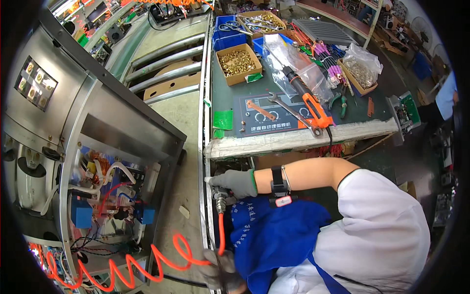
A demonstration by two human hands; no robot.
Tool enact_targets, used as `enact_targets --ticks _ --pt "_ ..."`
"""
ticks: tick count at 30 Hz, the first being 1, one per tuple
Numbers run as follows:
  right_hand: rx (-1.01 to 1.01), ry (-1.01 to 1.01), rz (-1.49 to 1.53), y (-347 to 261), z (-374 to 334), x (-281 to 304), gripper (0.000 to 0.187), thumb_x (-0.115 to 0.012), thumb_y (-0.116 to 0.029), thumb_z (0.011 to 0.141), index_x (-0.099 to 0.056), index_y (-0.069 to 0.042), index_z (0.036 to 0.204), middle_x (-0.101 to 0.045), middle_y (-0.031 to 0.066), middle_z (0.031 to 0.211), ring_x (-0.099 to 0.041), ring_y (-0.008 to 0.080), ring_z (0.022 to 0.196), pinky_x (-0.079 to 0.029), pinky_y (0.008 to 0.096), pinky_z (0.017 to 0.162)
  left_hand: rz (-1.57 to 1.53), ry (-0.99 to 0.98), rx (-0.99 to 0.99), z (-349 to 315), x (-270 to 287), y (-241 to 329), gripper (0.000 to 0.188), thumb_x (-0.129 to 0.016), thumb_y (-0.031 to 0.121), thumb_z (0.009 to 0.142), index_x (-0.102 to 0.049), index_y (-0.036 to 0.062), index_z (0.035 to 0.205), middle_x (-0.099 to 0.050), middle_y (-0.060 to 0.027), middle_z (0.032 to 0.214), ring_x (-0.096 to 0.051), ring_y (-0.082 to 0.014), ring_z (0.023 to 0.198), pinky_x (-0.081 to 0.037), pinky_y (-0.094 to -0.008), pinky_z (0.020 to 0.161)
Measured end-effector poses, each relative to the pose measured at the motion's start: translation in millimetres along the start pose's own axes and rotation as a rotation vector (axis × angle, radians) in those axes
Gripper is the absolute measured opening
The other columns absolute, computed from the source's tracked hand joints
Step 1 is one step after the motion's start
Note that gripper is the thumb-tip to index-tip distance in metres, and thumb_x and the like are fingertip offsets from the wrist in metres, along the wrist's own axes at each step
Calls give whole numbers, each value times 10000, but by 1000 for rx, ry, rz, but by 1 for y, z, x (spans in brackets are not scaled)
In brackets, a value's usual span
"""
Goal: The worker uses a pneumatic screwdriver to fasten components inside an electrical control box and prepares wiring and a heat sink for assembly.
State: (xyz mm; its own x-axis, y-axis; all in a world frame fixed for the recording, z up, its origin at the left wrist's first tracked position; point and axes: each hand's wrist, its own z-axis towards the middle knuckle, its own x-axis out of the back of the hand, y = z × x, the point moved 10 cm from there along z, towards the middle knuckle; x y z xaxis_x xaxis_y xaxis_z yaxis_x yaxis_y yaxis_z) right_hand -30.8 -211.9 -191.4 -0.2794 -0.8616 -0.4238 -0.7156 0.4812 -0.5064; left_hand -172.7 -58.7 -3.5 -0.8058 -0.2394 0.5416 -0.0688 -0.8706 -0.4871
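My right hand, in a grey glove with a wristband behind it, is closed around an air tool with a metal hose coupling. Most of the tool's body is hidden by the glove. From the coupling an orange coiled air hose drops and loops away to the left. Near the lower edge is my left hand, also gloved, beside the hose; it is blurred and its fingers do not show clearly. An open-sided metal machine housing stands at the left, with wires, a copper coil and blue parts inside.
On the green bench lie a combination wrench, an orange-and-black power screwdriver and pliers. Behind them are a cardboard box of brass fittings and plastic bags. A roller conveyor runs along the bench's left side.
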Motion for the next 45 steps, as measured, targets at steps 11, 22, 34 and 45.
enact_targets --ticks 11,22,34,45 --pt "99 -185 -170 -11 -32 -9 347 -664 -372 958 -645 -69 789 -576 -3 642 -529 81 533 -407 231 477 -1833 -280 816 -27 -33 -57 378 -744 309 859 -668 -59 824 -657 -211 1033 -676 -288 709 -587 -316 695" --pt "137 -319 -198 32 -145 -53 402 -724 -307 913 -491 -62 1131 -623 52 841 -611 119 667 -504 267 541 -2937 451 -29 2 40 -101 505 -773 397 851 -621 -33 1067 -647 -194 933 -644 -266 652 -532 -347 585" --pt "588 60 -463 -6 -67 -77 790 -773 -339 866 -315 17 1401 -640 114 1019 -658 131 810 -560 293 696 -1343 -288 1001 -39 -19 -150 147 -594 -97 810 -640 -4 913 -619 -57 790 -524 -81 621 -405 -216 566" --pt "558 -118 -908 -38 -47 -87 632 -704 -392 887 -508 10 1334 -693 122 971 -684 205 783 -554 333 698 -813 -148 895 -64 -85 -150 228 -575 -54 896 -675 -5 1094 -664 -140 1032 -647 -265 889 -519 -356 782"
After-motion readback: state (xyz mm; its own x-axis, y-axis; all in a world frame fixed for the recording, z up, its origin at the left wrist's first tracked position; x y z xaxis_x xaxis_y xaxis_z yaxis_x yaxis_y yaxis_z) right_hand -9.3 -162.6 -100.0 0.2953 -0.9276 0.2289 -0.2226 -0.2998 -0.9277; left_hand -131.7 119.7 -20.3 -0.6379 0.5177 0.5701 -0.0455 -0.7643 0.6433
